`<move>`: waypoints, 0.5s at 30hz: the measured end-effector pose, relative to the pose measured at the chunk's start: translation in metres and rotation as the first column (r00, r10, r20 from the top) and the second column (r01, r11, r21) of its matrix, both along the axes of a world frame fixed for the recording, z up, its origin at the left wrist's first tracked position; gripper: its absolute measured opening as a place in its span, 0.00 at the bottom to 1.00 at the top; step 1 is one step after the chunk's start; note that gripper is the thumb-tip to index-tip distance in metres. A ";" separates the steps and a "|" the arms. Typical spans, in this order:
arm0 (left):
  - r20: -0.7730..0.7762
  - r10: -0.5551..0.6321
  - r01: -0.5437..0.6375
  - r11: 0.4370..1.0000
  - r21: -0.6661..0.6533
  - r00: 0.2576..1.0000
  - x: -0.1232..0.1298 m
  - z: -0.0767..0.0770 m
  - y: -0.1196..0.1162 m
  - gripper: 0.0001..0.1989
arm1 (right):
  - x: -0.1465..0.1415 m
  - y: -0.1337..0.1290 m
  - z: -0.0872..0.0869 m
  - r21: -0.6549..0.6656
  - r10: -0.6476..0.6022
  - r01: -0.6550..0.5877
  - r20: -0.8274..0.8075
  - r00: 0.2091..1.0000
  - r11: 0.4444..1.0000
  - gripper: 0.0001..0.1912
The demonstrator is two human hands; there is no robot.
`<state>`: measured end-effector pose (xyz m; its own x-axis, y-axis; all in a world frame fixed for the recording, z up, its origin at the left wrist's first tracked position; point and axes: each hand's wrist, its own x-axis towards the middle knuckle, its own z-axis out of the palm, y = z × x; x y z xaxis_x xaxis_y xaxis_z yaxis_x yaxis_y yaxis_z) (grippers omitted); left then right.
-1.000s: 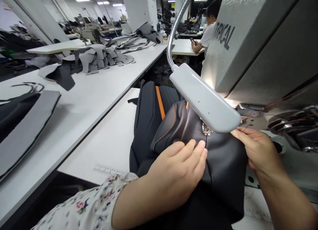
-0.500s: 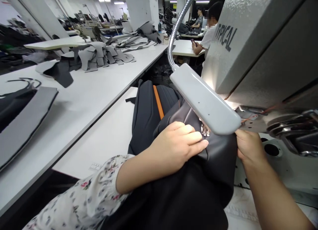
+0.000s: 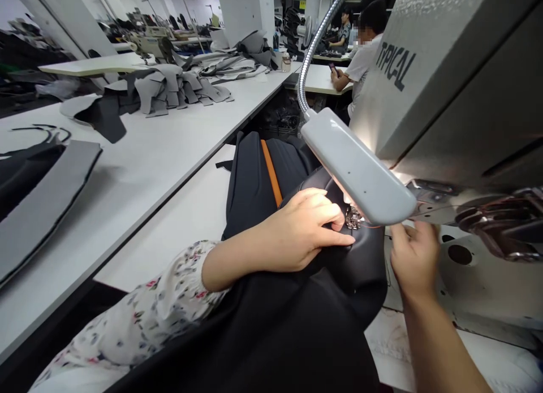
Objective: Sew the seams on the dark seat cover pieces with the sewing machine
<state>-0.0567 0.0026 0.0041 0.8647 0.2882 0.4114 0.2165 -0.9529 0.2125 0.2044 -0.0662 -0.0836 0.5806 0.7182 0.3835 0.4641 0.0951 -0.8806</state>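
A black leather-like cover (image 3: 271, 331) drapes under the sewing machine (image 3: 458, 93), beside a dark panel with an orange stripe (image 3: 271, 169). My left hand (image 3: 297, 229) presses on the cover, its fingers bent and its thumb stretched towards the metal presser foot (image 3: 353, 217). Between thumb and bent finger the leather looks gripped. From the foot an orange thread (image 3: 373, 227) runs right to the fingertips of my right hand (image 3: 413, 257), which are closed below the machine head. The needle is hidden behind the grey lamp (image 3: 360, 169).
A long white table (image 3: 169, 150) on the left carries grey cut pieces (image 3: 165, 87) and a curved grey-black piece (image 3: 55, 184). A person in white (image 3: 360, 59) sits ahead with a phone. The lamp's metal gooseneck (image 3: 311, 54) rises in front.
My right hand has left the cover's edge and now closes near the orange thread. The left fingers have curled more beside the presser foot. The view has shifted slightly.
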 end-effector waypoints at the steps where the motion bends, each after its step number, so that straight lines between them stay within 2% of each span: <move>1: 0.068 -0.018 0.017 1.000 0.016 0.998 -0.006 -0.003 -0.003 0.19 | -0.007 -0.027 0.005 -0.005 -0.059 0.059 0.030 0.998 0.998 0.11; 2: 0.154 -0.020 0.015 0.999 0.034 0.988 -0.014 -0.006 -0.007 0.18 | -0.015 -0.053 0.010 -0.098 -0.001 0.006 0.052 0.999 0.995 0.13; 3: 0.237 -0.003 -0.010 0.998 0.056 0.972 -0.022 -0.010 -0.011 0.19 | -0.023 -0.078 0.013 -0.199 0.195 -0.189 0.008 0.981 0.962 0.17; 4: 0.305 0.033 -0.060 0.995 0.080 0.952 -0.032 -0.013 -0.015 0.19 | -0.032 -0.097 0.015 -0.311 0.369 -0.369 -0.061 0.927 0.876 0.18; 5: 0.345 0.079 -0.123 0.986 0.108 0.935 -0.041 -0.017 -0.019 0.21 | -0.041 -0.111 0.016 -0.419 0.417 -0.438 -0.144 0.897 0.796 0.19; 7: 0.304 0.166 -0.226 0.959 0.174 0.938 -0.059 -0.021 -0.026 0.24 | -0.057 -0.121 0.015 -0.504 0.403 -0.550 -0.377 0.834 0.666 0.26; 9: 0.158 0.195 -0.230 0.940 0.253 0.968 -0.070 -0.020 -0.031 0.26 | -0.069 -0.116 0.012 -0.406 0.392 -0.695 -0.608 0.690 0.594 0.36; 11: -0.010 0.176 -0.164 0.936 0.312 0.984 -0.072 -0.012 -0.032 0.27 | -0.079 -0.109 0.010 -0.229 0.510 -0.817 -0.684 0.522 0.529 0.41; 12: -0.077 0.146 -0.113 0.938 0.328 0.986 -0.069 -0.007 -0.031 0.27 | -0.082 -0.108 0.011 -0.183 0.569 -0.842 -0.663 0.486 0.507 0.41; 15: -0.155 -0.004 0.056 0.942 0.331 0.988 -0.046 0.008 -0.026 0.24 | -0.088 -0.117 0.019 -0.206 0.653 -0.839 -0.545 0.525 0.503 0.34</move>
<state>-0.1031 -0.0236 0.0123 0.9297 0.1295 0.3447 0.1912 -0.9698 -0.1513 0.1161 -0.1828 -0.0649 -0.2442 0.9576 -0.1527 0.0411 -0.1471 -0.9883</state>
